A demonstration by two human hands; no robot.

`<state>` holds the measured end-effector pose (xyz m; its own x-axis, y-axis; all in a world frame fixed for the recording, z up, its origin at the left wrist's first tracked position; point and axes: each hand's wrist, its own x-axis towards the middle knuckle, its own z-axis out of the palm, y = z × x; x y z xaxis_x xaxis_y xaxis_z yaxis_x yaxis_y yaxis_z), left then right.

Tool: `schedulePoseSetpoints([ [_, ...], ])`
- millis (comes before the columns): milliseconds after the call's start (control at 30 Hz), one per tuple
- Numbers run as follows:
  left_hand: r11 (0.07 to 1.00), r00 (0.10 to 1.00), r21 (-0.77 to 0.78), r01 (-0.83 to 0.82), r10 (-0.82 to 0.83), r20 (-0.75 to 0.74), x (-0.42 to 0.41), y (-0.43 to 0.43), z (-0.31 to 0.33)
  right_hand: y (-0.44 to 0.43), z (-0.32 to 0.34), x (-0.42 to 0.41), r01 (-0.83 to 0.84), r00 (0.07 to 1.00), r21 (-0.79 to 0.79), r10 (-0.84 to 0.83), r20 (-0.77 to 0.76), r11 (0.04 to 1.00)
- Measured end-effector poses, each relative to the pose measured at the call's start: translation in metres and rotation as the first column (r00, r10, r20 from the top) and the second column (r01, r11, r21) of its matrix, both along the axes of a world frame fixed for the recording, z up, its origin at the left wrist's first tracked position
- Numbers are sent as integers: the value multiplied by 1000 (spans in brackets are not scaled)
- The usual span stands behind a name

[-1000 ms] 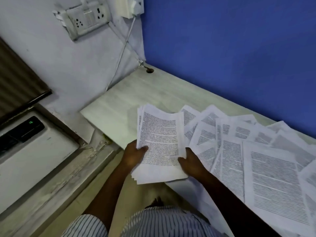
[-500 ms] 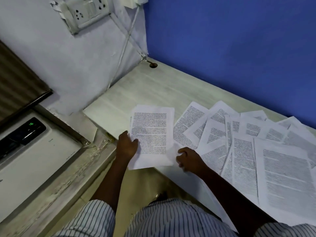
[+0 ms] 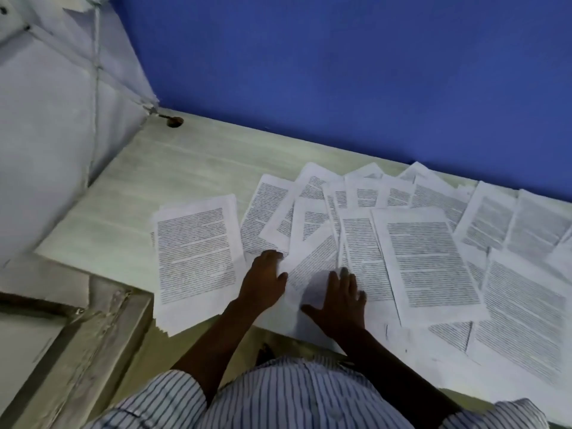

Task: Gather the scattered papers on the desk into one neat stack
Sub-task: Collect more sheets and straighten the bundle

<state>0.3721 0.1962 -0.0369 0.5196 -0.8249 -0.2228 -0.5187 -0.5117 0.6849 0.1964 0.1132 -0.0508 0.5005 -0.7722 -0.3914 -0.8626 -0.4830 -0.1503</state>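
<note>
On the desk (image 3: 148,181), the stack (image 3: 196,261) lies at your 11 o'clock, its near end overhanging the desk's edge. The loose sheets (image 3: 427,261) overlap one another from 12 round to 3 o'clock. Your left grip (image 3: 263,280) rests on sheets just beside the stack, at its 3 o'clock; your right grip (image 3: 340,301) lies flat on sheets at the left grip's 4 o'clock. A hole (image 3: 175,121) sits in the desk's far corner, behind the stack.

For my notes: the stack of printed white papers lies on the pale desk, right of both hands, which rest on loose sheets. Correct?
No. The head view shows the stack of printed white papers on the pale desk left of the left hand and right hand, which rest on loose sheets.
</note>
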Motion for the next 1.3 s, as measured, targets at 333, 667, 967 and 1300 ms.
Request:
schedulePoseSetpoints([
  [333,965,985,202,-165,170,-5,-1,-66,-4,-24,0,-22,70,950,48,-81,303,996],
  [667,937,831,279,-212,323,-453,-11,-116,-3,-106,9,-57,339,710,538,-585,392,772],
  [967,893,812,428,139,144,-565,-15,-115,-1,-137,15,-90,330,917,95,-343,201,939],
  [1300,938,727,344,43,207,-655,-35,-131,-1,-145,8,-113,220,970,-79,-209,124,972],
])
